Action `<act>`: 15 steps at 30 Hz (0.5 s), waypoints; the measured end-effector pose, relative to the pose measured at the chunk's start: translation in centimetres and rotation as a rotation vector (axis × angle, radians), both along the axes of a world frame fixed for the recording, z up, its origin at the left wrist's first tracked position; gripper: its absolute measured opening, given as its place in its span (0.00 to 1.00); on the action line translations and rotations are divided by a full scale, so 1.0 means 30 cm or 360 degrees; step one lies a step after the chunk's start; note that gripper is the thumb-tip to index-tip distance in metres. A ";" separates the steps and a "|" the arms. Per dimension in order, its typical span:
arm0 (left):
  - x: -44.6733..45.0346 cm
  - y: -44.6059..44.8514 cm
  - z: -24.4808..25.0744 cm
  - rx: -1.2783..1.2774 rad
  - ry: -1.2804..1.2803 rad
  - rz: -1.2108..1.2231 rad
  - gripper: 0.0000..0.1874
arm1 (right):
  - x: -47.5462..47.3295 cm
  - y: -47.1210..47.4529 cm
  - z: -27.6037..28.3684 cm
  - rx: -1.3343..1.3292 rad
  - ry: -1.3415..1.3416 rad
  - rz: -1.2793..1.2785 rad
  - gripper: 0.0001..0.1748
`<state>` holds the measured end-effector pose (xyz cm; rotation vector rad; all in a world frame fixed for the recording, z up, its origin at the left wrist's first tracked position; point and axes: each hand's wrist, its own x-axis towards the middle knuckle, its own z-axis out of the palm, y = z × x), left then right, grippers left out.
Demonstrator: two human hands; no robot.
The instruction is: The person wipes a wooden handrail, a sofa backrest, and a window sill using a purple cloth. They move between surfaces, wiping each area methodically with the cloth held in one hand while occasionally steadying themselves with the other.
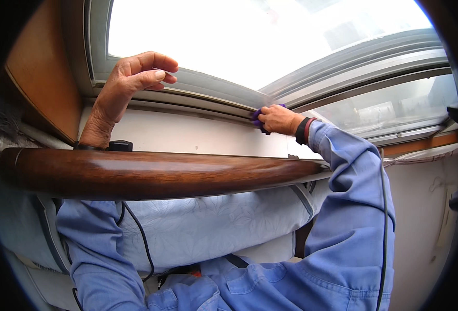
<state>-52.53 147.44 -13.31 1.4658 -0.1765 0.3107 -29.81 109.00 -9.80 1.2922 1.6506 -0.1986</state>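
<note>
My right hand (279,119) is closed around a purple cloth (257,117), which touches the lower track of the window frame (213,102) near where a sliding sash meets it. To the left, my left hand (135,76) is raised in front of the frame's lower left part, fingers curled loosely and apart, holding nothing. Its wrist comes up from behind a dark brown wooden rail (155,171). Between rail and frame lies a white sill (182,134). Bright glass (221,39) fills the upper view.
A wooden panel (42,74) borders the window at left. A small black object (120,146) stands behind the rail. Below the rail lies a pale blue patterned mattress or pad (213,225), with a black cable (145,237) hanging over it. A tied curtain (419,155) is at right.
</note>
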 end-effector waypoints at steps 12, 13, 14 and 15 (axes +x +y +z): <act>0.000 -0.007 0.005 -0.0043 0.0005 0.0036 0.22 | -0.090 0.194 -0.129 0.0391 -0.0102 0.0806 0.11; 0.000 -0.005 0.005 -0.0031 0.0025 0.0021 0.21 | -0.081 0.162 -0.127 0.0319 -0.0116 0.0809 0.11; -0.001 0.000 0.006 -0.0009 0.0027 0.0007 0.20 | -0.069 0.134 -0.125 0.0298 -0.0110 0.0778 0.10; -0.004 0.002 0.005 0.0020 0.0019 -0.0008 0.20 | -0.061 0.103 -0.125 0.0217 -0.0176 0.0765 0.10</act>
